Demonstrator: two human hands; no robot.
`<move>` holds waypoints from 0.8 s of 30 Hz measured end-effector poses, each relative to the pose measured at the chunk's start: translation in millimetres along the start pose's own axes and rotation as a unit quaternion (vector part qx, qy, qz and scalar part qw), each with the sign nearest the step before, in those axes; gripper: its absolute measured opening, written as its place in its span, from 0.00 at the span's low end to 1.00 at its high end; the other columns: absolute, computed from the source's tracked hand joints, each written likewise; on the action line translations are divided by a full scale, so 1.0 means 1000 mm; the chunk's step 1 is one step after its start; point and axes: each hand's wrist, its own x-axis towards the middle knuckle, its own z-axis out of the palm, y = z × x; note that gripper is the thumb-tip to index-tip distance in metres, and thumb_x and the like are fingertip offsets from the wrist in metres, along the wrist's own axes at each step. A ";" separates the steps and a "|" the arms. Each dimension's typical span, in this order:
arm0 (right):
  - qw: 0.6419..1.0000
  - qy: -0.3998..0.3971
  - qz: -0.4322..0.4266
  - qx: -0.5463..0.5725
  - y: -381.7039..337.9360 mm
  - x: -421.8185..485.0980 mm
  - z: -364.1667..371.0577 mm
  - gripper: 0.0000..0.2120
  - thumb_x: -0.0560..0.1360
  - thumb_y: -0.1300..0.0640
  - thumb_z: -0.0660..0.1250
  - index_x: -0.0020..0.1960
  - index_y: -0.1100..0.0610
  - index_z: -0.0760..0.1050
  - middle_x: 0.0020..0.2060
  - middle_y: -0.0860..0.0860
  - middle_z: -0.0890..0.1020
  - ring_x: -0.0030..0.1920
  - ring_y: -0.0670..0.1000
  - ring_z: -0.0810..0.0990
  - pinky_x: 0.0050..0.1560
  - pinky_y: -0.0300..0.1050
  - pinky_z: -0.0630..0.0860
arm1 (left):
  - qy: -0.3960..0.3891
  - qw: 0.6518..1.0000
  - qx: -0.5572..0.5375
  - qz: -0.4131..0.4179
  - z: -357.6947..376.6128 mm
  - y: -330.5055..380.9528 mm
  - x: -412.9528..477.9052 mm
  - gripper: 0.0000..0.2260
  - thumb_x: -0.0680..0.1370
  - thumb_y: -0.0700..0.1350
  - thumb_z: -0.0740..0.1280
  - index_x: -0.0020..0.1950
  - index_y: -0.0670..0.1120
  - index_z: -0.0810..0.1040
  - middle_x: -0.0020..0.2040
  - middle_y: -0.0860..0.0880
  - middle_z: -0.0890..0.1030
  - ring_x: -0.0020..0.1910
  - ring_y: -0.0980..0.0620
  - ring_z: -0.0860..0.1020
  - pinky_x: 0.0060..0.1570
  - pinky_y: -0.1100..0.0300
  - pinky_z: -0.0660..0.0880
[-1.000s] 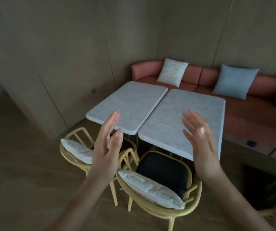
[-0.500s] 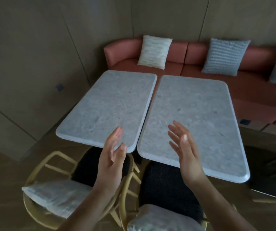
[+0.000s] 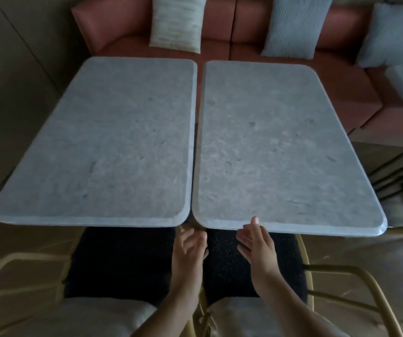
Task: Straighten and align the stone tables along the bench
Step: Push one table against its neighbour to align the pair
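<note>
At 6 o'clock of the frame we see both hands just below the near table edges. Left hand (image 3: 189,249) is spread wide, fingers loose, holding nothing, at the near end of the gap between the two tops, over the dark chair seats. Right hand (image 3: 256,244) also wide and empty, palm turned inward; its upper fingertip overlaps the near rim of the right stone table (image 3: 280,147), contact we cannot confirm. Left stone table (image 3: 113,142) sits at 10 o'clock, right one at 2 o'clock, long sides side by side with a thin gap that narrows toward us; near corners almost touching. Far ends of both reach the red bench (image 3: 219,23) at 12 o'clock. On the bench: cream cushion (image 3: 176,20) behind the left table, two grey-blue cushions (image 3: 292,25) to the right. Left chair (image 3: 120,261) and right chair (image 3: 253,263) tucked at the near edges, pale pads on their backs. Frame slightly blurred.
</note>
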 end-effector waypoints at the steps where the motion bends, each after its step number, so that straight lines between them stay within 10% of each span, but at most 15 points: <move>1: 1.000 0.017 0.024 0.005 0.010 0.010 0.002 0.35 0.71 0.27 0.64 0.61 0.57 0.79 0.53 0.58 0.85 0.57 0.53 0.84 0.63 0.54 0.80 | 0.005 0.999 -0.027 -0.043 0.003 -0.011 0.011 0.18 0.79 0.56 0.73 0.65 0.51 0.76 0.63 0.46 0.83 0.60 0.51 0.84 0.50 0.64 0.82; 10: 0.972 0.196 0.058 0.117 0.029 0.083 -0.045 0.29 0.79 0.40 0.73 0.67 0.62 0.73 0.56 0.59 0.83 0.55 0.59 0.86 0.57 0.59 0.86 | 0.010 0.979 -0.134 -0.151 0.030 -0.044 0.097 0.18 0.79 0.49 0.76 0.65 0.44 0.79 0.60 0.46 0.81 0.56 0.50 0.81 0.70 0.49 0.76; 15: 0.961 0.235 -0.112 -0.091 0.025 0.085 -0.093 0.23 0.78 0.42 0.74 0.67 0.46 0.68 0.53 0.50 0.84 0.52 0.53 0.85 0.51 0.46 0.79 | 0.014 0.976 -0.161 -0.147 0.046 -0.056 0.116 0.10 0.79 0.46 0.76 0.59 0.48 0.82 0.62 0.46 0.85 0.62 0.47 0.82 0.65 0.49 0.79; 20: 0.821 0.174 -0.313 -0.443 0.010 0.117 -0.171 0.31 0.77 0.36 0.68 0.73 0.53 0.75 0.69 0.58 0.80 0.72 0.66 0.75 0.70 0.65 0.70 | 0.019 0.969 -0.212 -0.122 0.068 -0.061 0.123 0.28 0.73 0.44 0.79 0.73 0.52 0.76 0.68 0.47 0.84 0.67 0.44 0.82 0.63 0.43 0.80; 24: 0.648 0.018 -0.305 -0.697 -0.008 0.154 -0.227 0.54 0.68 0.16 0.55 0.86 0.43 0.51 0.87 0.53 0.53 0.87 0.64 0.43 0.83 0.71 0.40 | 0.070 0.979 -0.174 -0.075 0.078 -0.068 0.126 0.32 0.79 0.40 0.77 0.79 0.51 0.67 0.73 0.47 0.79 0.70 0.45 0.79 0.63 0.42 0.80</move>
